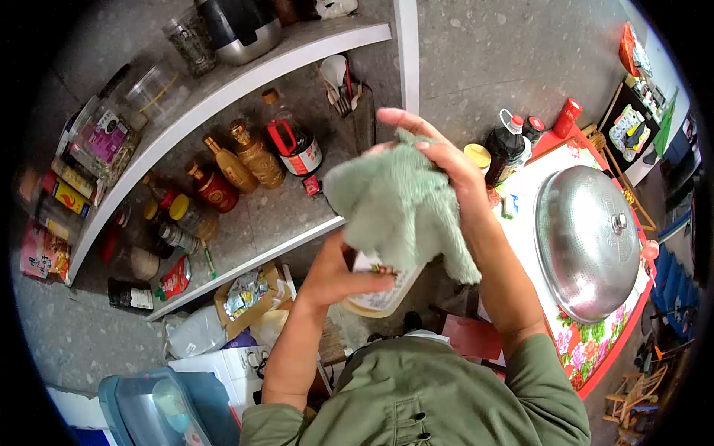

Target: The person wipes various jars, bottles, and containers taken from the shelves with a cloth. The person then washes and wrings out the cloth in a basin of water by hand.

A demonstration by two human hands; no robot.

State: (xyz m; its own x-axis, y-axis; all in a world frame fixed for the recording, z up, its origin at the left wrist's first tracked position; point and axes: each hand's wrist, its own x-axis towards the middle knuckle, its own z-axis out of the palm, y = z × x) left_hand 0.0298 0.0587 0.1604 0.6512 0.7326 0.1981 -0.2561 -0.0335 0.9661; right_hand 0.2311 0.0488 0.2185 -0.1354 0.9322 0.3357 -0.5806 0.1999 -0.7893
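Note:
In front of my chest, my left hand (338, 276) is closed around a pale, translucent container (401, 286) with a printed label. A fluffy light-green cloth (401, 197) drapes over the container's upper part and hides its top. My right hand (454, 156) is closed on the cloth from above and the right, with its thumb and fingers pressed into the fabric. Part of the cloth hangs down toward my right forearm.
Shelves on the left hold sauce bottles (238, 160), jars (104, 141) and an upright utensil holder (343, 85). To the right, a large metal lid (587, 241) rests on a floral-covered table (584, 349), near a dark bottle (506, 145). A blue bin (123, 401) stands lower left.

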